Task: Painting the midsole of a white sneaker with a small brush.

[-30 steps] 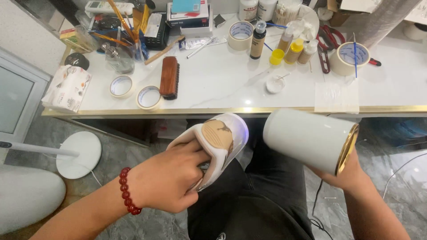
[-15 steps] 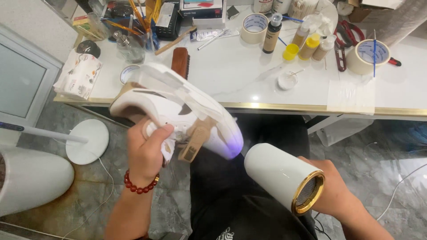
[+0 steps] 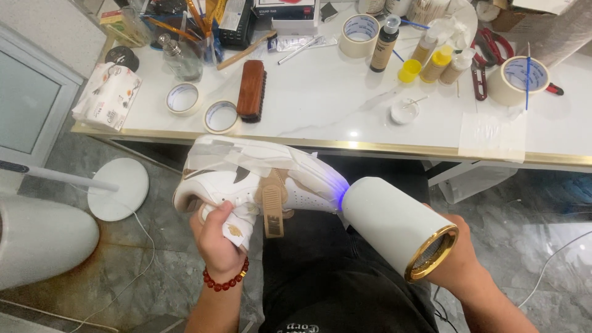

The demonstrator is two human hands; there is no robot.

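Observation:
My left hand (image 3: pixel 219 237), with a red bead bracelet at the wrist, grips a white sneaker (image 3: pixel 259 176) from below at its opening. The shoe lies on its side above my lap, with masking tape over parts of it and a tan strap hanging down. My right hand (image 3: pixel 459 265) holds a white cylindrical hair dryer (image 3: pixel 394 225) with a gold rear grille. Its nozzle is close against the shoe's toe end, where a blue-violet glow shows.
A white marble table (image 3: pixel 320 117) with a gold edge carries tape rolls (image 3: pixel 221 116), a wooden brush (image 3: pixel 251 89), small bottles (image 3: pixel 385 44), a small white dish (image 3: pixel 405 111) and red scissors (image 3: pixel 481 65). A white round stand base (image 3: pixel 117 188) sits on the floor at left.
The shoe has turned from sole-on toward me to lying on its side, and dropped lower. The dryer has swung from upper right down to the shoe's toe end.

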